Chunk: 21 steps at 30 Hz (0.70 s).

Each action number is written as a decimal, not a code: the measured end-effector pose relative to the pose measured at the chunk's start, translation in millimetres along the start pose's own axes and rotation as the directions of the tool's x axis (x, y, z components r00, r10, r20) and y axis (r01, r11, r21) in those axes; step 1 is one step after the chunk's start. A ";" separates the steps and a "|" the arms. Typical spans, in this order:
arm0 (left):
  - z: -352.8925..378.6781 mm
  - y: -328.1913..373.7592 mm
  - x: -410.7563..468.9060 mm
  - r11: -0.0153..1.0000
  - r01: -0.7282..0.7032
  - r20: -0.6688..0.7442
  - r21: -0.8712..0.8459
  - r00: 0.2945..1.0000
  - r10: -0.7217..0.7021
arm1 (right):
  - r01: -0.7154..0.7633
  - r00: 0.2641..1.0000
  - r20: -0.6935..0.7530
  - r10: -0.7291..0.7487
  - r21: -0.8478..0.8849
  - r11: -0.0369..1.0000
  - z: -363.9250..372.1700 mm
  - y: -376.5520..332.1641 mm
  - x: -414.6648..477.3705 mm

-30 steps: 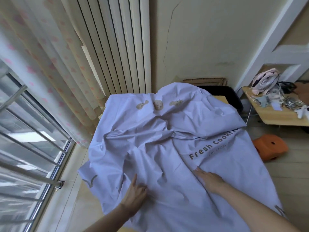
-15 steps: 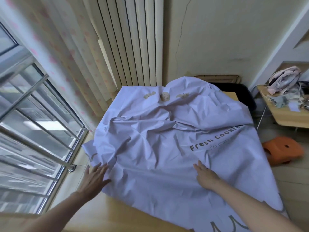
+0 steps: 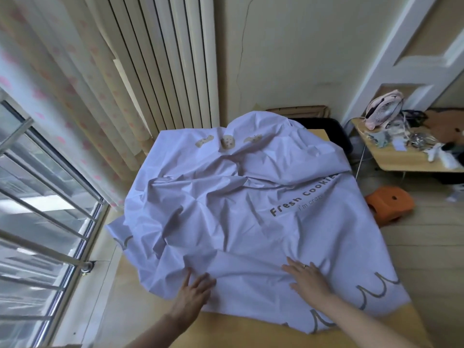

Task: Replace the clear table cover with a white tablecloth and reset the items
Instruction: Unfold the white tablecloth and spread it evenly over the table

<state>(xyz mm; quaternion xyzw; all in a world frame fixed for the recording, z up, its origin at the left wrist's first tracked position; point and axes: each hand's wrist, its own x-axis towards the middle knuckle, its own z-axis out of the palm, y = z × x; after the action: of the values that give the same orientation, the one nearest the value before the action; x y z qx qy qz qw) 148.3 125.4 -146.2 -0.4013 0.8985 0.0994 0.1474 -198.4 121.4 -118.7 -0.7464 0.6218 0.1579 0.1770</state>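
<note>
Pressing both palms flat, fingers spread: left hand point(image 3: 193, 295), right hand point(image 3: 307, 280) on white tablecloth point(image 3: 238, 209). Bunched at 12 o'clock. Risk: an uneven pull slides it off the table point(image 3: 238, 332).

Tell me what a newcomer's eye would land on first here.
The crumpled white tablecloth with brown lettering fills the middle, draped over the wooden table. The left hand and right hand lie flat on its near edge. An orange stool stands on the floor to the right.
</note>
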 end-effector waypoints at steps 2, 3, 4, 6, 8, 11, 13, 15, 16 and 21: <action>-2.1 -6.9 -1.9 0.992 0.094 0.056 -0.087 0.994 -0.089 | -0.049 0.998 -0.039 0.050 0.043 0.998 16.0 -1.8 9.4; 2.3 -9.0 2.5 0.985 0.086 0.025 -0.148 0.996 -0.083 | -0.045 0.995 -0.087 0.049 0.047 0.998 19.6 -2.2 15.7; -0.8 -11.2 0.6 0.981 0.124 0.036 -0.150 0.992 -0.120 | -0.037 0.991 -0.128 0.043 0.051 0.998 16.1 -5.4 18.0; -0.6 -13.1 -5.1 0.976 0.182 0.020 -0.116 0.983 -0.181 | -0.026 0.980 -0.195 0.036 0.058 0.998 6.9 -17.5 18.1; 10.9 -22.3 -17.2 0.971 0.217 -0.042 -0.103 0.974 -0.222 | -0.036 0.972 -0.232 0.048 0.055 0.998 2.1 -36.5 20.0; 33.5 -39.3 -32.5 0.962 0.228 0.001 -0.152 0.973 -0.231 | 0.035 0.989 -0.144 -0.029 0.042 0.999 3.3 -79.1 14.5; 28.4 -54.3 -38.8 0.956 0.282 -0.063 -0.077 0.956 -0.287 | 0.070 0.992 -0.115 -0.057 0.106 0.992 11.7 -108.9 11.8; 31.8 -69.1 -43.9 0.941 0.337 -0.228 0.013 0.918 -0.326 | 0.081 0.992 -0.100 -0.070 0.114 0.990 7.2 -134.7 6.7; 29.9 -73.9 -46.2 0.928 0.370 -0.270 0.047 0.899 -0.345 | 0.099 0.987 -0.139 -0.084 0.106 0.989 5.5 -138.4 2.4; 13.7 -107.2 -39.3 0.929 0.323 -0.333 0.180 0.909 -0.251 | 0.121 0.993 -0.036 -0.116 0.384 0.916 6.5 -121.7 4.7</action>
<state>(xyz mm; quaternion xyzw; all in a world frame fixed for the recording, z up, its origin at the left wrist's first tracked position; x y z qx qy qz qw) 256.2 86.0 -152.0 -0.5202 0.8465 -0.0915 0.0658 -77.9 140.4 -118.4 -0.7344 0.5954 0.0170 0.3254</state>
